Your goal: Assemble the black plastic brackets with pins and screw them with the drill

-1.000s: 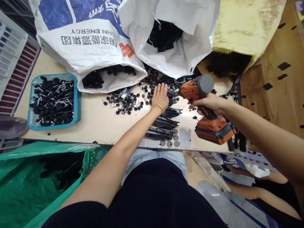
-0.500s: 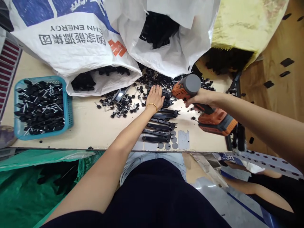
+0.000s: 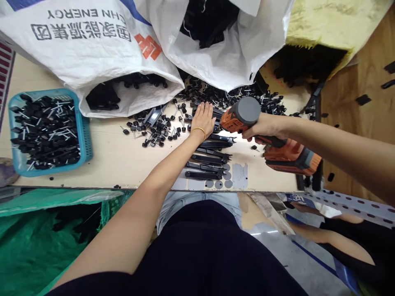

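Note:
My left hand (image 3: 203, 119) lies flat, fingers stretched out, on the upper end of a row of long black plastic parts (image 3: 212, 144), pressing on them. My right hand (image 3: 263, 125) is closed around the handle of an orange and black cordless drill (image 3: 245, 113). The drill's head points down at the parts just right of my left fingers; its tip is hidden beneath the body. Black knobs with metal screw shanks (image 3: 157, 131) are strewn to the left of my left hand, and more are heaped beyond it.
A blue basket (image 3: 87, 135) full of such knobs stands at left. White sacks (image 3: 129, 53) and a yellow sack (image 3: 321, 24) with black parts inside line the back. A green bag (image 3: 24, 246) hangs below the table edge. Another person's limb (image 3: 339, 242) shows at lower right.
The view has shifted a little, so the sacks and basket sit higher in it. My left hand remains flat on the parts, and the drill stays beside it with its rear slightly farther right.

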Demonstrator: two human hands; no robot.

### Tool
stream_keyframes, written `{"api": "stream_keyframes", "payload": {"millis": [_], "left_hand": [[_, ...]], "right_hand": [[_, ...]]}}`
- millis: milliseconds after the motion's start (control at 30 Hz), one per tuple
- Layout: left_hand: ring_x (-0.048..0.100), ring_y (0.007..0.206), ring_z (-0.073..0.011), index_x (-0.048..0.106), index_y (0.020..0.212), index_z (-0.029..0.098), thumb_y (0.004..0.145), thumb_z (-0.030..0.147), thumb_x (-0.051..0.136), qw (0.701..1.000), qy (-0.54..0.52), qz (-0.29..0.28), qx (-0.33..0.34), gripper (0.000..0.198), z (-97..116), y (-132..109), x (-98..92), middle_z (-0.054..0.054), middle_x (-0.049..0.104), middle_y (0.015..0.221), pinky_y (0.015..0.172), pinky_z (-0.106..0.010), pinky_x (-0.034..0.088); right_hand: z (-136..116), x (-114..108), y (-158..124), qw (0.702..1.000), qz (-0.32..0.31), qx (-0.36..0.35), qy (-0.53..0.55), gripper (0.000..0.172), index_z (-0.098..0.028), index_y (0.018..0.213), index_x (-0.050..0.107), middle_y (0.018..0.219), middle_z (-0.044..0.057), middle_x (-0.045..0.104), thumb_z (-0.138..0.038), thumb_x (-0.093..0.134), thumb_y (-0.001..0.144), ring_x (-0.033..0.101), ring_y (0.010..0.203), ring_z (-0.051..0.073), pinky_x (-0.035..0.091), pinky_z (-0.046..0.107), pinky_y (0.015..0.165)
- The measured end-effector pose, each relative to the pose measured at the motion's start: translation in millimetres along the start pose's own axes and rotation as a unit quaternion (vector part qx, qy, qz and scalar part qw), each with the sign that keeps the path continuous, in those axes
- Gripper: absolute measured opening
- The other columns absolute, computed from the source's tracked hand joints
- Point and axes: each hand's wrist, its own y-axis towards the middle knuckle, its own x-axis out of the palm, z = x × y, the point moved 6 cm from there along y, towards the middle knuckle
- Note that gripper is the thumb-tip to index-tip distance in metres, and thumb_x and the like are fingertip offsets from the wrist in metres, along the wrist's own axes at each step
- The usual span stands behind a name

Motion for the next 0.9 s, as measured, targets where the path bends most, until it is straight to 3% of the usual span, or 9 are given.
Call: {"api": "stream_keyframes", "payload": {"millis": [167,300,433,700,900], "left_hand": [[0.015,0.147,-0.0261,0.023,0.148,0.000,0.093,0.030,0.030,1.000,-0.021,0.000,0.004,0.063,1,-6,-4.1,-0.017,0.021,0.157,0.122,-0.042,0.007],[0.009,0.148,-0.0257,0.018,0.150,0.003,0.094,0.032,0.032,1.000,-0.029,0.012,0.000,0.065,13,-30,-8.0,-0.015,0.014,0.159,0.122,-0.041,0.004],[0.010,0.148,-0.0274,0.019,0.150,0.003,0.094,0.032,0.035,1.000,-0.016,0.005,-0.009,0.064,23,-48,2.0,-0.016,0.013,0.159,0.121,-0.044,0.006],[0.005,0.148,-0.0271,0.015,0.151,0.003,0.093,0.030,0.036,0.999,0.010,-0.031,0.005,0.067,28,-46,15.1,-0.015,0.009,0.160,0.121,-0.044,0.006],[0.008,0.148,-0.0263,0.019,0.150,0.005,0.091,0.030,0.038,0.999,-0.010,-0.030,0.023,0.066,28,-51,7.7,-0.014,0.012,0.159,0.121,-0.044,0.004]], "right_hand": [[11,6,-17,1.000,0.005,-0.013,0.015,0.033,-0.016,0.091,0.061,0.064,0.001,0.058,-0.019,0.078,0.063,0.050,0.045,0.010,0.043,0.023,0.037],[36,12,-42,1.000,0.006,0.002,0.031,0.034,-0.018,0.097,0.063,0.073,0.004,0.062,-0.023,0.074,0.066,0.052,0.046,0.012,0.044,0.025,0.037],[52,18,-51,0.999,-0.008,0.030,0.023,0.039,-0.020,0.102,0.063,0.074,0.003,0.062,-0.021,0.074,0.064,0.051,0.045,0.011,0.042,0.025,0.035],[47,22,-43,0.998,-0.001,0.048,-0.033,0.037,-0.017,0.101,0.064,0.054,-0.002,0.050,-0.022,0.075,0.066,0.043,0.038,0.009,0.038,0.023,0.034],[52,28,-52,1.000,0.017,-0.018,0.019,0.040,-0.017,0.102,0.064,0.067,0.001,0.057,-0.019,0.075,0.063,0.047,0.043,0.009,0.042,0.023,0.035]]}}
